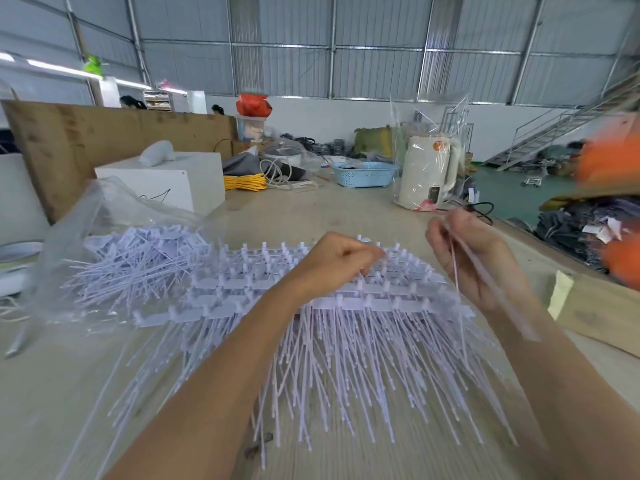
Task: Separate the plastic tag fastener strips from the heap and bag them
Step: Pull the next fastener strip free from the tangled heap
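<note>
A heap of white plastic tag fastener strips (346,327) lies spread on the table in front of me, flat heads at the back and thin tails fanning toward me. My left hand (337,261) rests on top of the heap with its fingers curled, pinching at the strips near the heads. To the right, my right hand (474,258) is raised and holds a few separated strips (491,285) that hang down across its palm. A clear plastic bag (100,237) lies open at the left with many loose strips (138,261) inside.
A white box (166,181) stands behind the bag, with a cardboard wall beyond it. A white kettle in plastic wrap (429,171), a blue basket (363,173) and yellow cord (244,181) sit at the back. A cardboard piece (595,310) lies by the right edge.
</note>
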Action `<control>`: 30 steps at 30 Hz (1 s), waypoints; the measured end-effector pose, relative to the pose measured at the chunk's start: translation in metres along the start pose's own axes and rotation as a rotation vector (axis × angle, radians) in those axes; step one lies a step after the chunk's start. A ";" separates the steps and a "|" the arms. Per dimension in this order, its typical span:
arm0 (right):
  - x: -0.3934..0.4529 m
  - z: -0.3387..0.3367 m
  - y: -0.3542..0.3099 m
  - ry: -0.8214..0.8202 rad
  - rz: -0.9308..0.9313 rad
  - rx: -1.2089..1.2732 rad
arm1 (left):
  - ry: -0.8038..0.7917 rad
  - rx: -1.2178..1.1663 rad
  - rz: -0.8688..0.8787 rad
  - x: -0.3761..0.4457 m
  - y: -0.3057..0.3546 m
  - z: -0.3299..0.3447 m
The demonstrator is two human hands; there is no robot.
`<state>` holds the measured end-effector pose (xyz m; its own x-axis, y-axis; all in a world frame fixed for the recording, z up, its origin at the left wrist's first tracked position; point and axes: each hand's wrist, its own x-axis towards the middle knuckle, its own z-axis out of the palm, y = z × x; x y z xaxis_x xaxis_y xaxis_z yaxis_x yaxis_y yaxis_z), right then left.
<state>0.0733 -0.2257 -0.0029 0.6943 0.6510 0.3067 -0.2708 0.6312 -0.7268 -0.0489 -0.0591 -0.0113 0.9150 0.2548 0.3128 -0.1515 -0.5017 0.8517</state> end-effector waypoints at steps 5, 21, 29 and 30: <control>-0.001 0.006 0.032 0.034 0.223 -0.476 | -0.133 0.147 -0.037 0.000 0.006 -0.006; -0.009 0.018 0.053 -0.104 0.105 -0.756 | 0.036 0.193 -0.018 0.003 0.004 -0.003; -0.004 0.017 0.063 0.013 0.024 -0.644 | -0.158 0.529 -0.118 -0.004 0.008 -0.017; -0.005 0.017 0.063 0.020 0.029 -0.627 | -0.106 0.572 -0.080 -0.004 0.009 -0.015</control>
<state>0.0421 -0.1821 -0.0397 0.7066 0.6525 0.2739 0.1486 0.2416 -0.9589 -0.0594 -0.0517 0.0012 0.9523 0.2408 0.1876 0.1187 -0.8584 0.4991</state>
